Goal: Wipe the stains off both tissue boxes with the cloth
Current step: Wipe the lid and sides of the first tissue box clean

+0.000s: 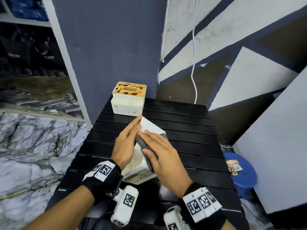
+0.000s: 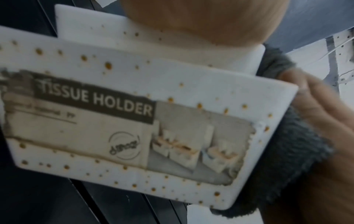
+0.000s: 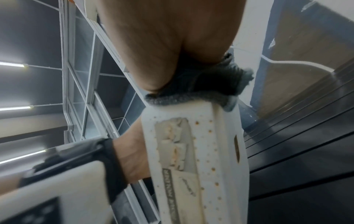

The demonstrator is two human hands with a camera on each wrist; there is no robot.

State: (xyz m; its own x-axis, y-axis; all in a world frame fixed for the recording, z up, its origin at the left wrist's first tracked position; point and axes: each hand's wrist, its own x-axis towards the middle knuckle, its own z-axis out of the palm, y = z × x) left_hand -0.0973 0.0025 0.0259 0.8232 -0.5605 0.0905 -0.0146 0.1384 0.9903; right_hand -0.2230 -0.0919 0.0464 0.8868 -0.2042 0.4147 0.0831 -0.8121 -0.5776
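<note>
On the black slatted table (image 1: pixel 182 123) I hold a white tissue box (image 1: pixel 149 128) tilted up on one edge. It is speckled with brown spots and carries a torn "TISSUE HOLDER" label (image 2: pixel 95 100). My left hand (image 1: pixel 126 143) lies flat against its left side, fingers straight. My right hand (image 1: pixel 159 153) lies over the upper edge and holds a dark grey cloth (image 1: pixel 144 145) against it, thumb on the cloth. The cloth (image 2: pixel 296 151) wraps the box's right side. A second tissue box (image 1: pixel 128 100) stands at the table's far edge, its wooden lid covered in dark brown stains.
A blue stool (image 1: pixel 240 173) with a small packet on it stands right of the table, beside a white panel (image 1: pixel 274 146). A white cable (image 1: pixel 193 63) hangs down the painted wall behind. Marble floor and a shelf frame lie to the left.
</note>
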